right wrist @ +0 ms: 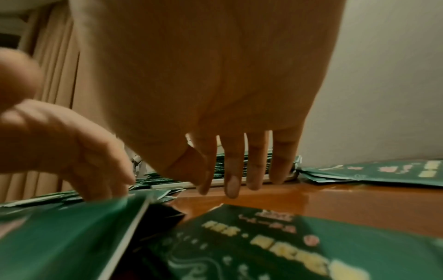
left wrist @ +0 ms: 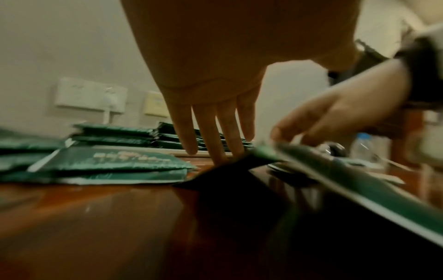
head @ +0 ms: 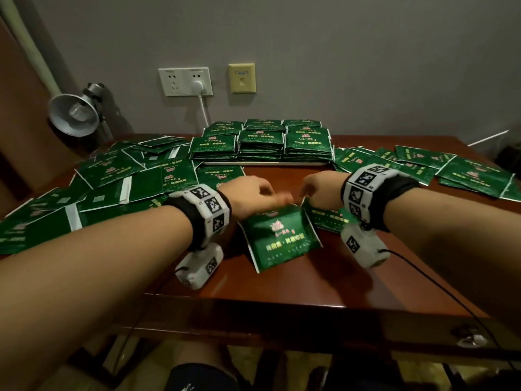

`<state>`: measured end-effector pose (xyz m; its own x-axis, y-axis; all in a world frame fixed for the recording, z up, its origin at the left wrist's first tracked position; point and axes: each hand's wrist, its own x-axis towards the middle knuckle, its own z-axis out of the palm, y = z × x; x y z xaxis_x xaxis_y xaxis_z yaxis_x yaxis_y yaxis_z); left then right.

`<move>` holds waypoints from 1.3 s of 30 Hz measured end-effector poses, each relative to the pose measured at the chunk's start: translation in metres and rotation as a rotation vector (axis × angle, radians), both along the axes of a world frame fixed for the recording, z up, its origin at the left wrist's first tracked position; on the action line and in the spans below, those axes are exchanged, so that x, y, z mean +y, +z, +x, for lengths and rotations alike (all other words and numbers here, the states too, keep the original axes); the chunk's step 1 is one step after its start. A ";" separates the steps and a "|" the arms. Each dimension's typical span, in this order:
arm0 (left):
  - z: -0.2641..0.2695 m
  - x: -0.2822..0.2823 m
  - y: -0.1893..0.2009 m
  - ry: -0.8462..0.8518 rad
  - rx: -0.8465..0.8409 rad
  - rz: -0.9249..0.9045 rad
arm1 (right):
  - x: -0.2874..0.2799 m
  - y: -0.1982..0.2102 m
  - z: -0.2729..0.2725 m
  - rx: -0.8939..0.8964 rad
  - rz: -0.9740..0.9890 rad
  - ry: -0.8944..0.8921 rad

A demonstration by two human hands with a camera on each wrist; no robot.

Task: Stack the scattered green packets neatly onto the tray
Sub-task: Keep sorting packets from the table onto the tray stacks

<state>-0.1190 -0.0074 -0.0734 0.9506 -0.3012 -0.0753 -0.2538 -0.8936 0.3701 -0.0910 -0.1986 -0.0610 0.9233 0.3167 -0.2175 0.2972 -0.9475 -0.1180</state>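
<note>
A green packet (head: 282, 241) (left wrist: 347, 176) (right wrist: 59, 236) sits tilted on the wooden table, its far edge raised. My left hand (head: 270, 193) (left wrist: 215, 151) reaches down with straight fingers whose tips touch that far edge. My right hand (head: 307, 190) (right wrist: 239, 181) hangs just beside it, fingers straight; in the left wrist view its fingertips (left wrist: 282, 136) sit at the packet's raised edge. A second packet (head: 327, 218) (right wrist: 251, 242) lies flat under my right wrist. The white tray (head: 265, 164) stands behind, loaded with neat stacks of packets (head: 259, 142).
Loose packets cover the table's left side (head: 112, 179) and the right side (head: 451, 167). A desk lamp (head: 74, 114) stands at the back left. Wall sockets with a plug (head: 186, 81) are behind the tray. Bare wood runs to the table's front edge (head: 253, 300).
</note>
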 end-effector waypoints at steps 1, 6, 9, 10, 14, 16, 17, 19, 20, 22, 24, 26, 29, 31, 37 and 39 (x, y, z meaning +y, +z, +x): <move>-0.004 -0.003 0.000 -0.060 0.043 0.120 | -0.002 0.000 -0.001 0.007 -0.032 -0.015; -0.021 -0.025 -0.023 -0.112 0.098 0.462 | -0.014 -0.006 -0.007 0.127 -0.161 -0.052; -0.022 -0.030 -0.036 -0.043 0.123 0.458 | -0.015 -0.015 -0.011 0.123 -0.219 -0.071; -0.021 -0.029 -0.038 -0.020 0.132 0.421 | -0.015 -0.018 -0.012 0.107 -0.239 -0.076; -0.012 -0.025 -0.034 0.017 0.115 0.283 | -0.024 -0.023 -0.010 0.142 -0.191 -0.101; -0.008 -0.022 -0.032 0.013 0.082 0.253 | -0.029 -0.026 -0.007 0.106 -0.193 -0.097; -0.007 -0.020 -0.030 0.012 0.060 0.244 | -0.031 -0.028 -0.006 0.085 -0.195 -0.093; -0.003 -0.016 -0.028 0.035 0.005 0.220 | -0.033 -0.030 -0.004 0.059 -0.214 -0.084; -0.001 -0.013 -0.027 0.056 -0.031 0.200 | -0.033 -0.031 -0.003 0.048 -0.231 -0.077; 0.003 -0.007 -0.024 0.116 -0.105 0.130 | -0.033 -0.029 -0.002 0.027 -0.262 -0.061; 0.004 -0.002 -0.020 0.160 -0.178 0.059 | -0.033 -0.028 -0.001 -0.001 -0.253 -0.056; 0.004 0.003 -0.011 0.183 -0.241 0.003 | -0.033 -0.025 -0.001 -0.018 -0.204 -0.073; 0.003 0.006 0.007 0.224 -0.312 -0.117 | -0.033 -0.023 -0.001 0.002 -0.191 -0.100; 0.006 0.007 0.014 0.201 -0.295 -0.132 | -0.033 -0.023 -0.003 0.003 -0.181 -0.108; 0.011 -0.001 -0.010 0.099 -0.124 0.252 | -0.030 -0.022 -0.007 -0.051 -0.067 -0.078; 0.008 -0.010 -0.021 0.030 -0.018 0.364 | -0.030 -0.022 -0.007 -0.043 -0.065 -0.068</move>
<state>-0.1114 -0.0169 -0.0949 0.9607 -0.2301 -0.1555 -0.2295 -0.9731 0.0222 -0.0979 -0.2281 -0.0831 0.9511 0.2391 -0.1954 0.2350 -0.9710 -0.0441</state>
